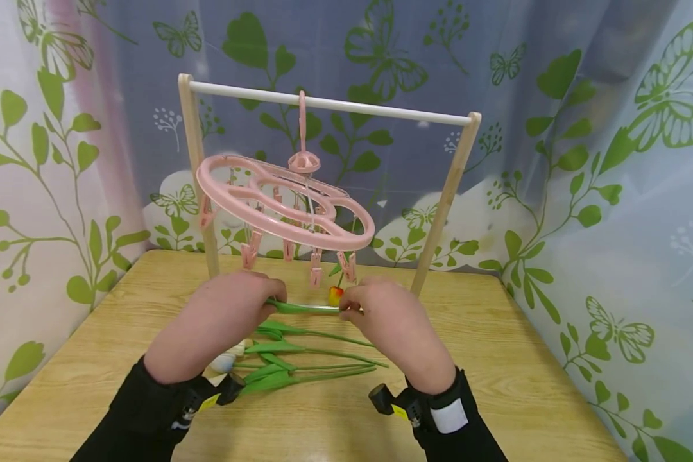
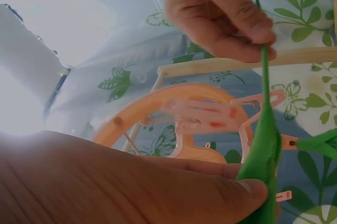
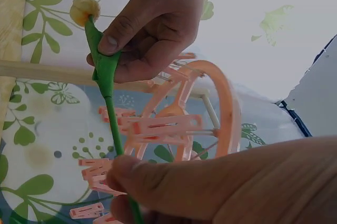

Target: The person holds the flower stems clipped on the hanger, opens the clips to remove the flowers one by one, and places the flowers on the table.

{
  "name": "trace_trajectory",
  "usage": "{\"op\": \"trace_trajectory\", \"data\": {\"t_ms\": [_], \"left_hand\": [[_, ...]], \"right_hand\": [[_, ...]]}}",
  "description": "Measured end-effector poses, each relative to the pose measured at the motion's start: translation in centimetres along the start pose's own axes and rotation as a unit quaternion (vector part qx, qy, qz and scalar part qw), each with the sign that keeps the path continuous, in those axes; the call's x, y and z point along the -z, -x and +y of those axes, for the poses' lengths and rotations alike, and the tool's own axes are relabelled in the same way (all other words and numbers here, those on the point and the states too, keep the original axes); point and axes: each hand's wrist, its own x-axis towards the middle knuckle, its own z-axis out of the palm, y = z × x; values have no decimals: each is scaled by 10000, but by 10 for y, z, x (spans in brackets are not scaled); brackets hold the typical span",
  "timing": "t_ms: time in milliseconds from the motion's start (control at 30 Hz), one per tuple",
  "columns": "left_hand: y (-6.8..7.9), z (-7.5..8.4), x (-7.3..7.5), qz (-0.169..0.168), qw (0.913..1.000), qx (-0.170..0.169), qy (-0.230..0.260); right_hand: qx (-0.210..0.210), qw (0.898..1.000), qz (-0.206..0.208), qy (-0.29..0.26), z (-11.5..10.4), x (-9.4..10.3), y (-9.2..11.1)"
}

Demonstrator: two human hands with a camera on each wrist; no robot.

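Both hands hold an artificial tulip [image 1: 300, 308] level between them, below the pink round clip hanger [image 1: 285, 226]. My left hand [image 1: 222, 317] pinches its green leaves close to the bloom. Its yellowish bloom [image 3: 84, 11] shows in the right wrist view but is hidden by the left hand in the head view. My right hand [image 1: 389, 324] grips the lower stem between thumb and fingers. Behind the right fingers, a red-and-yellow tulip [image 1: 335, 296] hangs upside down from the hanger. Several more tulips [image 1: 283, 350] lie on the table below the hands, stems pointing right.
The hanger hooks over the white bar [image 1: 381, 110] of a rack with wooden posts [image 1: 450, 192]. Several pink clips [image 1: 316, 268] dangle from its ring. Leaf-and-butterfly patterned curtains [image 1: 560, 160] surround the wooden table [image 1: 496, 385] at the back and sides.
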Motion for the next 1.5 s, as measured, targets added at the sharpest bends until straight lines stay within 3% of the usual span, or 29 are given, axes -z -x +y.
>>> {"op": "trace_trajectory", "data": {"t_ms": [233, 533, 1067, 1300, 1500], "left_hand": [[2, 1, -1, -144, 9999, -14, 41], [-2, 0, -13, -693, 9975, -86, 91], [0, -6, -28, -405, 9984, -393, -55], [-7, -7, -30, -657, 9975, -238, -83], [-8, -11, -35, -574, 9975, -393, -93]], "right_hand": [[72, 9995, -223, 225, 0, -3, 0], [-63, 9988, -467, 134, 2, -13, -2], [-177, 9978, -451, 455, 0, -28, -5], [-264, 9978, -436, 415, 1, -30, -8], [-265, 9979, -526, 273, 2, -32, -9]]}}
